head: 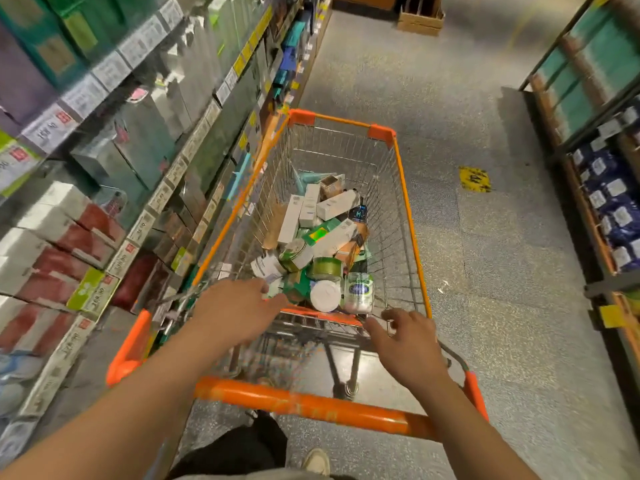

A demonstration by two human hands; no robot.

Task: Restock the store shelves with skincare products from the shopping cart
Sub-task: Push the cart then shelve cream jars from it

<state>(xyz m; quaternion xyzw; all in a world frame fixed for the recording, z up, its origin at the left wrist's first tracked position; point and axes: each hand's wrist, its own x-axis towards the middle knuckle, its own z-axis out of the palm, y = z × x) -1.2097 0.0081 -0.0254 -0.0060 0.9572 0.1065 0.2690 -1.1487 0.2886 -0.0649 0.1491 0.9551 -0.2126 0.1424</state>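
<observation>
Both hands reach over cart (holding nothing)

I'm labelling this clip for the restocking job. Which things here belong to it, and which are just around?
Job: shopping cart; skincare products piled in it; shelves beside the cart; left hand and right hand, both reaching over the cart's near end.

Just around: cardboard box up the aisle; yellow floor marker; far rack.

At the top of the frame I see an open cardboard box standing on the speckled grey floor. A yellow floor sticker lies right of centre. My light shoe and dark trouser leg show at the bottom edge.
</observation>
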